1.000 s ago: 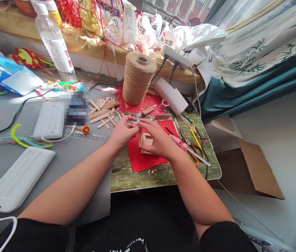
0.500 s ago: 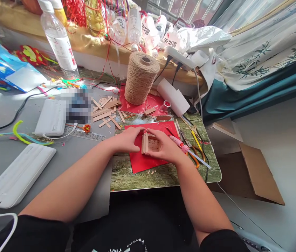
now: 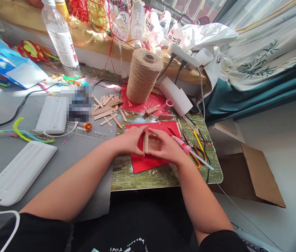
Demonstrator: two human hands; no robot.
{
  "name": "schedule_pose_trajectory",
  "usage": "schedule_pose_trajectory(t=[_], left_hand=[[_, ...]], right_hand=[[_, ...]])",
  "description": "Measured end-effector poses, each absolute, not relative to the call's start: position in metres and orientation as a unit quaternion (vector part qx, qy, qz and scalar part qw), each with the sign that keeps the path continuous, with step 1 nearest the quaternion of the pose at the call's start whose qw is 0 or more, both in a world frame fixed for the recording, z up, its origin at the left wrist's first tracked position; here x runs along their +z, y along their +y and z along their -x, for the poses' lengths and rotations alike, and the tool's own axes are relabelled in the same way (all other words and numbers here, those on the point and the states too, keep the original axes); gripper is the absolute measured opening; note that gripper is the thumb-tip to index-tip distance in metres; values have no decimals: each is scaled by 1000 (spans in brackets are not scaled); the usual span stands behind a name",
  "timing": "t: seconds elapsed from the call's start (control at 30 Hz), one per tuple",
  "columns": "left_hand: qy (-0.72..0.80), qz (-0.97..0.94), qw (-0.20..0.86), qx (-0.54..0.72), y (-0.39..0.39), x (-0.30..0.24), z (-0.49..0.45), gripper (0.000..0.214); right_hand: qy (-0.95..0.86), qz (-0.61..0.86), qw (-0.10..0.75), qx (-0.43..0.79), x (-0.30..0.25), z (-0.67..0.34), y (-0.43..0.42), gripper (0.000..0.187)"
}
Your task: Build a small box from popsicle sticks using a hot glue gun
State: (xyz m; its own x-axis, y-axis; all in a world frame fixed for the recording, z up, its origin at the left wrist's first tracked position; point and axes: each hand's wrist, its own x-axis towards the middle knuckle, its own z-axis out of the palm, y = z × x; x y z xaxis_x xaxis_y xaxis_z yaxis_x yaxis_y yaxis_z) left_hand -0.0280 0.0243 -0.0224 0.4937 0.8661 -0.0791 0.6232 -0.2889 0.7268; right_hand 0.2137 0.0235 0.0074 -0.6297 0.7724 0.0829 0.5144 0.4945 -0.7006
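A small open box of wooden craft sticks (image 3: 154,143) stands on a red sheet (image 3: 145,164) in front of me. My right hand (image 3: 172,148) grips its right part, fingers at the far side and thumb along the near side. My left hand (image 3: 130,140) closes round the box's left end, fingertips at the far corner and thumb at the near corner. The fingers partly hide the box's outer walls. Close to my right hand lies a pink glue gun (image 3: 180,142) with a white glue stick in it.
Loose craft sticks (image 3: 108,110) lie beyond my left hand, near a big twine spool (image 3: 144,77). Orange-handled scissors (image 3: 197,157) lie at right. White power banks (image 3: 19,173) and cables occupy the grey left side. A water bottle (image 3: 61,42) stands at the back.
My left thumb and fingers have moved in to the left end of the box from slightly apart. My right hand keeps its grip. The view has shifted slightly.
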Motion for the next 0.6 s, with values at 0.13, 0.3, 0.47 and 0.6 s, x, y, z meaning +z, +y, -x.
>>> schedule_pose_trajectory(t=[0.13,0.3,0.47,0.6], left_hand=[[474,-788,359,162,24,-24,27,123],[468,-799,337,171,26,-32,25,112],[457,-804,327,192,26,-39,23,103],[458,-806,319,196,26,-40,22,97]], right_hand=[[-849,387,222,283,7,-217,18,75],[-863,352,244,268,-4,-216,8,40],[-877,326,239,261,-15,-215,3,39],[-881,327,230,254,-17,-216,2,38]])
